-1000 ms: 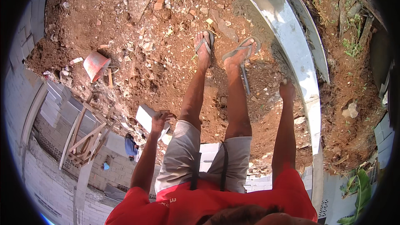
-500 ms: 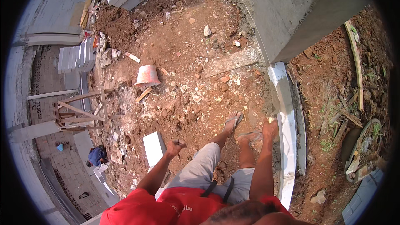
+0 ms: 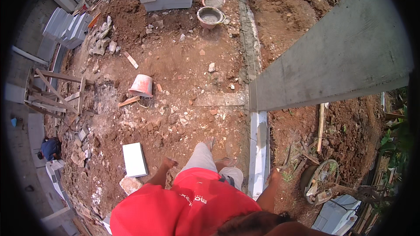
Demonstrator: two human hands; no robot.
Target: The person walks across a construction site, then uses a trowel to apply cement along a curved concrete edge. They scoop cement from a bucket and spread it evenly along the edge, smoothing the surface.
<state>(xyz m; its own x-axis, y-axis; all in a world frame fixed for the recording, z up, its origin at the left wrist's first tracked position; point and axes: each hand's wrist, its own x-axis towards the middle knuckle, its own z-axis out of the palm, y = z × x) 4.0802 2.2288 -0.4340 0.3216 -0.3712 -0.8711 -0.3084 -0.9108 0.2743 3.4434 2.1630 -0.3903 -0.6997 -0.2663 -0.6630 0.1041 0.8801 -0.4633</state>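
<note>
My left hand (image 3: 168,163) hangs low beside my grey shorts, fingers loosely apart and holding nothing I can see. Near it a white block (image 3: 134,160) lies flat on the reddish soil, beside a pale stone (image 3: 130,185). My right hand (image 3: 274,177) is just right of a low row of white blocks (image 3: 258,153); its fingers are too small and foreshortened to read. This row meets the foot of a tall grey concrete column (image 3: 323,65). A mortar strip (image 3: 248,30) continues beyond it with a thin string along it.
A tipped pinkish bucket (image 3: 142,85) lies by a wood scrap (image 3: 128,101). Two mortar tubs (image 3: 211,16) stand ahead near stacked blocks (image 3: 168,2). A wooden trestle (image 3: 59,91) and a crouching person (image 3: 50,147) are left. Rubble covers the ground; an old wheel (image 3: 323,181) lies right.
My view has turned and shifted, bringing both tubs and the far mortar strip into sight. My right hand has moved from the left side of the block row to its right. My left hand is lower.
</note>
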